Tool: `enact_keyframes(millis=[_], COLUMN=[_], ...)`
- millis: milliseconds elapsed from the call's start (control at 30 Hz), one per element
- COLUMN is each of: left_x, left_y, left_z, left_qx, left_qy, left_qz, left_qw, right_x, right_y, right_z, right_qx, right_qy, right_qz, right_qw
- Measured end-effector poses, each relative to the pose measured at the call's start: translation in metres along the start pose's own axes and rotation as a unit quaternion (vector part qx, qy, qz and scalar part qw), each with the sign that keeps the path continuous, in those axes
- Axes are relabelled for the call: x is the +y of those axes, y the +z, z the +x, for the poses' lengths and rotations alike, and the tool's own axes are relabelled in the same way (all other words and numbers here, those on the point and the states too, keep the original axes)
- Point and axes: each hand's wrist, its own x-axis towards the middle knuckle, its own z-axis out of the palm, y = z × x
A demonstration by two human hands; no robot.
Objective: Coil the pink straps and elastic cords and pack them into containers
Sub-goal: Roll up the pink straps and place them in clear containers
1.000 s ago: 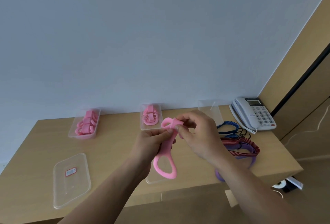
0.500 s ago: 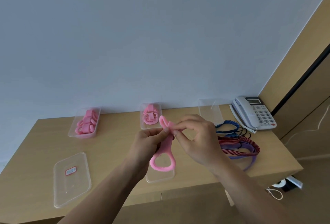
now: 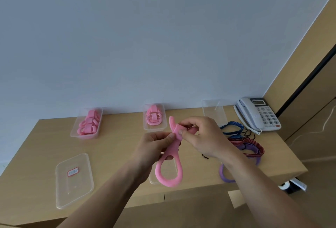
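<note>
Centre frame, my left hand (image 3: 154, 147) pinches the soft pink foam strap (image 3: 168, 184) mid-length as an anchor, so my right hand (image 3: 203, 137), pinching its upper end, can fold it over.

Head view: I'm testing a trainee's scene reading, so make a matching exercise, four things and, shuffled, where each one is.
Things: 1 pink strap; 2 telephone; 3 clear lid with red label; 4 empty container.
Places: A near left of the desk; B pinched by left hand and right hand; C far right corner; D at the wall, just left of the telephone.
Pairs: 1-B, 2-C, 3-A, 4-D.
</note>
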Motion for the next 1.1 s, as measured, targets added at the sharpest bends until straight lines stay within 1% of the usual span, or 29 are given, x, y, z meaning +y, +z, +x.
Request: enact_keyframes(millis=[133, 200, 333, 400, 467, 533, 600, 633, 700, 767, 833, 867, 900, 967, 1100], left_x=[-0.002, -0.004, -0.006, -0.008, -0.01, -0.012, -0.015, -0.016, -0.017, -0.016, -0.016, -0.017, -0.018, -0.021, -0.026], left_y=[-0.001, -0.003, -0.009, -0.013, -0.017, -0.022, -0.026, -0.029, -0.033, -0.037, -0.042, -0.046, -0.049, -0.058, -0.07], left_z=[-0.002, -0.004, -0.007, -0.006, -0.006, -0.007, -0.007, -0.008, -0.009, -0.01, -0.011, -0.011, -0.011, -0.011, -0.016], left_qx=[0.018, 0.014, 0.008, 0.005, -0.002, -0.01, -0.023, -0.03, -0.04, -0.056, -0.072, -0.075, -0.073, -0.069, -0.104], left_qy=[-0.019, -0.02, -0.015, -0.016, -0.015, -0.011, -0.004, -0.001, 0.004, 0.013, 0.023, 0.025, 0.025, 0.01, -0.007], left_qz=[0.003, -0.006, -0.032, -0.051, -0.074, -0.082, -0.08, -0.077, -0.072, -0.066, -0.063, -0.064, -0.067, -0.088, -0.127], left_qw=[1.0, 1.0, 0.999, 0.999, 0.997, 0.997, 0.997, 0.997, 0.997, 0.996, 0.995, 0.995, 0.995, 0.994, 0.986], right_x=[-0.001, -0.004, -0.006, -0.009, -0.013, -0.017, -0.019, -0.021, -0.027, -0.033, -0.039, -0.042, -0.044, -0.049, -0.056], right_y=[0.004, 0.008, 0.021, 0.026, 0.029, 0.03, 0.029, 0.028, 0.027, 0.026, 0.028, 0.029, 0.031, 0.035, 0.045], right_z=[-0.002, -0.003, -0.009, -0.011, -0.012, -0.012, -0.012, -0.013, -0.012, -0.009, -0.007, -0.007, -0.007, -0.007, -0.009], right_qx=[0.041, 0.062, 0.094, 0.12, 0.128, 0.113, 0.096, 0.093, 0.077, 0.007, -0.077, -0.1, -0.107, -0.095, -0.071], right_qy=[-0.008, -0.022, -0.079, -0.105, -0.121, -0.131, -0.121, -0.098, -0.022, 0.043, 0.072, 0.074, 0.071, 0.056, 0.045], right_qz=[0.0, -0.023, -0.074, -0.084, -0.093, -0.101, -0.082, -0.054, 0.0, -0.007, -0.022, -0.023, -0.028, -0.04, -0.032], right_qw=[0.999, 0.998, 0.99, 0.984, 0.98, 0.98, 0.985, 0.989, 0.997, 0.999, 0.994, 0.992, 0.991, 0.993, 0.996])
